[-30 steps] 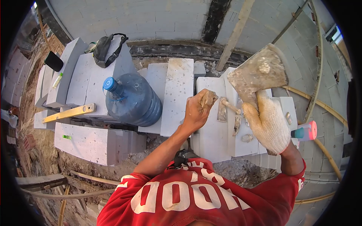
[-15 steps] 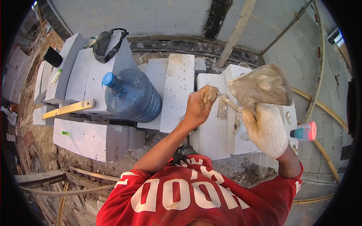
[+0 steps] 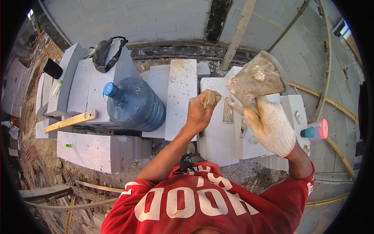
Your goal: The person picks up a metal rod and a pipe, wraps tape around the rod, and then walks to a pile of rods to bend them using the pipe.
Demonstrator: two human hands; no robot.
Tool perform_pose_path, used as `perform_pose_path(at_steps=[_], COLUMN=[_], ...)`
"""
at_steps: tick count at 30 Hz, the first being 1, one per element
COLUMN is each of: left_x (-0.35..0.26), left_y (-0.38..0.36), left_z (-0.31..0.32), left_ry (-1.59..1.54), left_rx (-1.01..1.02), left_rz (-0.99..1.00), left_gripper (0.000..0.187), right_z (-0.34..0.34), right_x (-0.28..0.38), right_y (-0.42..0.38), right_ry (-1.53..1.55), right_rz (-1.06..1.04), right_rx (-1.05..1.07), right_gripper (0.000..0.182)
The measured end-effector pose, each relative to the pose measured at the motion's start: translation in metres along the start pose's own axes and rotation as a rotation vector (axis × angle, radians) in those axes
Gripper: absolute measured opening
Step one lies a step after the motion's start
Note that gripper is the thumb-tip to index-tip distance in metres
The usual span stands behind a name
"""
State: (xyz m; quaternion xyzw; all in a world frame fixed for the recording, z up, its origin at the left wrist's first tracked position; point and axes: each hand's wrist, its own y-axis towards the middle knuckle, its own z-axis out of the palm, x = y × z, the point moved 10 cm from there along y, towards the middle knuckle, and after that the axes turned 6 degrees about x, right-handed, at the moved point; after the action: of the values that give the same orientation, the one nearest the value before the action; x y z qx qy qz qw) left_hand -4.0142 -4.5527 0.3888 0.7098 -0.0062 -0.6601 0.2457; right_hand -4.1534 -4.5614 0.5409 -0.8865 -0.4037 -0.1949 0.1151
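Note:
My bare left hand (image 3: 199,113) is closed around a grey-brown chunk (image 3: 210,99), which sticks up from the top of the fist. My right hand (image 3: 272,126), in a cream knitted glove, grips a broad-bladed trowel (image 3: 257,78); its handle is hidden in the glove. Dried mortar crusts the raised blade. Between the hands, a pale stick-like handle (image 3: 234,104) and a small flat mortar-stained piece (image 3: 228,112) show over white blocks (image 3: 218,136).
A large blue water jug (image 3: 136,103) stands left on the blocks, near a yellow spirit level (image 3: 72,120). Behind it lies a dark waist bag (image 3: 103,54). A pink-and-clear bottle (image 3: 316,130) is at the right. A timber prop (image 3: 239,35) leans toward the block wall (image 3: 167,21).
The trowel blade, blurred before, now appears sharper and tilted more upright. My left hand, still closed on the chunk, sits slightly farther left and lower in view.

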Motion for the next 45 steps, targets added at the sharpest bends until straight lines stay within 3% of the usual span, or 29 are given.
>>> perform_pose_path(at_steps=[1,3,4,6,8,11,15,20,22,24,26,27,30,32,34,36,39,42,44,45], left_x=[0.001,0.001,0.001,0.007,0.004,-0.003,0.015,0.005,-0.001,0.003,0.009,0.012,0.006,0.008,0.011,0.012,0.011,0.009,0.012,0.008], left_y=[-0.001,0.0,-0.002,-0.003,0.002,0.001,-0.001,-0.001,0.0,-0.001,-0.001,0.001,-0.001,-0.004,-0.004,-0.001,0.003,0.003,0.002,0.001], left_z=[0.0,-0.001,0.001,0.001,0.0,-0.001,0.004,0.004,0.001,0.0,-0.003,-0.003,0.0,0.002,-0.002,-0.009,-0.018,-0.014,-0.003,-0.002], left_ry=[0.011,0.007,-0.002,0.01,0.027,0.025,0.018,0.076,0.064,0.043,-0.009,0.017,0.04,0.044,0.013,0.02,0.041,0.062,0.064,0.018], left_rx=[0.013,0.013,0.017,0.025,0.028,0.031,0.053,0.076,0.038,0.011,0.024,0.032,0.038,0.04,-0.007,0.006,-0.009,0.02,0.047,-0.009], left_rz=[-0.038,-0.029,-0.022,-0.022,-0.005,-0.065,-0.068,-0.099,-0.084,-0.07,0.015,0.016,-0.054,-0.054,-0.012,-0.039,-0.087,-0.104,-0.104,-0.014], left_gripper=[0.011,0.012,0.012,0.013,0.013,0.013,0.014,0.009,0.008,0.009,0.009,0.01,0.009,0.01,0.018,0.018,0.019,0.019,0.019,0.015], right_z=[-0.001,-0.022,-0.013,0.043,0.026,-0.02,0.039,0.005,-0.014,0.012,0.041,0.036,-0.004,0.001,0.048,0.06,0.04,0.012,0.012,0.033], right_x=[0.001,0.006,-0.001,-0.014,-0.006,0.0,-0.012,-0.002,-0.001,-0.018,-0.004,-0.015,-0.006,-0.012,-0.016,-0.022,-0.017,-0.02,-0.012,-0.007], right_y=[0.0,-0.009,-0.008,0.006,0.005,-0.004,0.005,0.001,-0.008,-0.001,0.002,0.003,-0.004,-0.007,-0.002,-0.003,-0.004,-0.007,-0.005,0.001], right_ry=[0.002,0.046,0.05,-0.226,-0.176,0.075,-0.174,0.01,0.046,0.025,-0.225,-0.182,0.072,0.087,-0.181,-0.176,-0.132,0.135,0.022,-0.196], right_rz=[-0.005,-0.066,-0.059,-0.058,-0.092,-0.01,-0.098,-0.038,-0.017,0.017,-0.205,-0.059,-0.022,-0.011,-0.145,-0.18,-0.092,0.061,-0.023,-0.116], right_rx=[0.003,-0.224,-0.222,0.139,0.109,-0.151,0.096,-0.008,-0.166,-0.107,-0.008,0.062,-0.09,-0.127,0.047,0.107,0.092,-0.036,-0.109,0.015], right_gripper=[0.018,0.02,0.02,0.022,0.021,0.017,0.021,0.018,0.017,0.017,0.018,0.018,0.018,0.019,0.02,0.022,0.023,0.022,0.022,0.022])
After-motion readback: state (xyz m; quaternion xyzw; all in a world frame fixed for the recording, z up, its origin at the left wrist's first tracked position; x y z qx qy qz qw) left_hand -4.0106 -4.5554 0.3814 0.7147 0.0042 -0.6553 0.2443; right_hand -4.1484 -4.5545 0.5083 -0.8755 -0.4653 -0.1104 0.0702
